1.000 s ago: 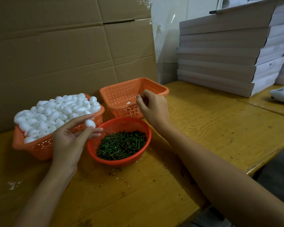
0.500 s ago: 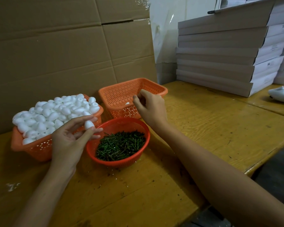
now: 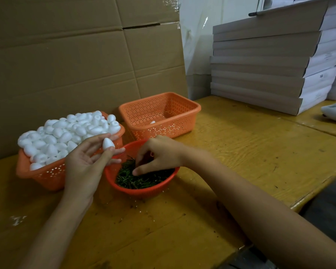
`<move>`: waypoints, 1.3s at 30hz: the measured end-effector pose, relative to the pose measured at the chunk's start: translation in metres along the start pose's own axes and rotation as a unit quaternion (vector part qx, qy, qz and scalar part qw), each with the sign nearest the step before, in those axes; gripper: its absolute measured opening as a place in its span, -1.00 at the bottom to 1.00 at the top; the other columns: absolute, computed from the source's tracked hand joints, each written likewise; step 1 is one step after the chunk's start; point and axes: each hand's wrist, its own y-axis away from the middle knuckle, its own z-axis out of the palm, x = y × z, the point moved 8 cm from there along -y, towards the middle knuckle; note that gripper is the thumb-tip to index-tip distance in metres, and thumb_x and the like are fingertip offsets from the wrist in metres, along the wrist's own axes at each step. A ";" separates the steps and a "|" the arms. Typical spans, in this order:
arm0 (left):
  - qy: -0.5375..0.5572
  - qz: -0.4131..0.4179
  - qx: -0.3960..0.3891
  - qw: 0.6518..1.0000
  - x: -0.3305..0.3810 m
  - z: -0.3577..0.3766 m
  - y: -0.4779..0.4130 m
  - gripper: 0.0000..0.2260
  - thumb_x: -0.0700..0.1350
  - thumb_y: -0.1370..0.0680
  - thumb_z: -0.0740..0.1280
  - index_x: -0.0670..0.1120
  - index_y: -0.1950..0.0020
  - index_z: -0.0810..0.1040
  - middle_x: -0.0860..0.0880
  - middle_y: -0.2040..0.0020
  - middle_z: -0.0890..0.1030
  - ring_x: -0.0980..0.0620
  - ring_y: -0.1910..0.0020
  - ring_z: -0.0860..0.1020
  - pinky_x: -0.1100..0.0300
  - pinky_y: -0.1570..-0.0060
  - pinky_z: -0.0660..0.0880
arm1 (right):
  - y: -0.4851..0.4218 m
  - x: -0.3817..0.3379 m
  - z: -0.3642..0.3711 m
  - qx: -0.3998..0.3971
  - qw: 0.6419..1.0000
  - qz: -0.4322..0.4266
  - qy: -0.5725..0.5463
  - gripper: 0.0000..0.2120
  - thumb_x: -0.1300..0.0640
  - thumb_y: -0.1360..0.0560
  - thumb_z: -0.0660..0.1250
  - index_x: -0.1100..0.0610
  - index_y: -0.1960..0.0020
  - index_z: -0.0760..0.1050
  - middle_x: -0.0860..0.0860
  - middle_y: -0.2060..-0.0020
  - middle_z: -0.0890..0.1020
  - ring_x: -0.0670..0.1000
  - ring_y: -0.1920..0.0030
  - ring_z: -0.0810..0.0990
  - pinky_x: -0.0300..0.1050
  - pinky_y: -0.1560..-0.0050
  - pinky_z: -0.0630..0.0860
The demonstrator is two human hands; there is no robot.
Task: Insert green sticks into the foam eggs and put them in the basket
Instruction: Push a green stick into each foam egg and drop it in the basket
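On the bench, centre: round bowl holding sticks. At 9 o'clock from it, just beside: basket heaped with foam eggs. At 12 o'clock, just behind: second basket with a single foam egg inside. At 2 o'clock, well apart: stacked flat boxes. Behind both baskets, at 11 o'clock, upright cardboard sheet.

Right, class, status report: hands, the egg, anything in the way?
Left hand pinches one foam egg. Right hand among green sticks in red bowl, grip unclear. Nothing blocks the far basket.
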 end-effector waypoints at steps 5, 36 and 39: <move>-0.021 -0.008 -0.016 1.000 -0.001 0.001 -0.002 -0.78 -0.33 -0.61 0.44 -0.10 -0.20 0.66 -0.03 -0.26 0.71 -0.13 -0.07 0.77 0.18 0.12 0.71 | 0.002 -0.002 0.004 -0.043 0.999 -0.004 -0.007 -0.73 -0.18 -0.52 0.49 -0.08 -0.14 0.73 -0.15 -0.07 0.73 -0.09 -0.05 0.66 -0.02 -0.14 0.59; -0.026 -0.016 -0.006 0.999 0.004 0.007 0.001 -0.83 -0.22 -0.60 0.46 0.04 -0.09 0.73 -0.07 -0.14 0.76 -0.12 0.01 0.77 0.21 0.12 0.70 | 0.001 -0.003 0.011 -0.066 0.998 0.004 -0.002 -0.85 -0.06 -0.59 0.45 -0.02 -0.10 0.67 -0.09 -0.02 0.69 -0.05 -0.02 0.61 0.01 -0.09 0.56; -0.048 -0.005 -0.001 0.999 0.003 0.006 0.002 -0.79 -0.27 -0.63 0.43 0.05 -0.07 0.71 -0.05 -0.13 0.76 -0.11 0.04 0.77 0.21 0.14 0.69 | -0.004 -0.006 0.013 -0.078 0.997 0.003 0.006 -0.87 -0.04 -0.59 0.45 -0.01 -0.07 0.65 -0.07 0.00 0.69 -0.03 0.00 0.61 -0.01 -0.08 0.55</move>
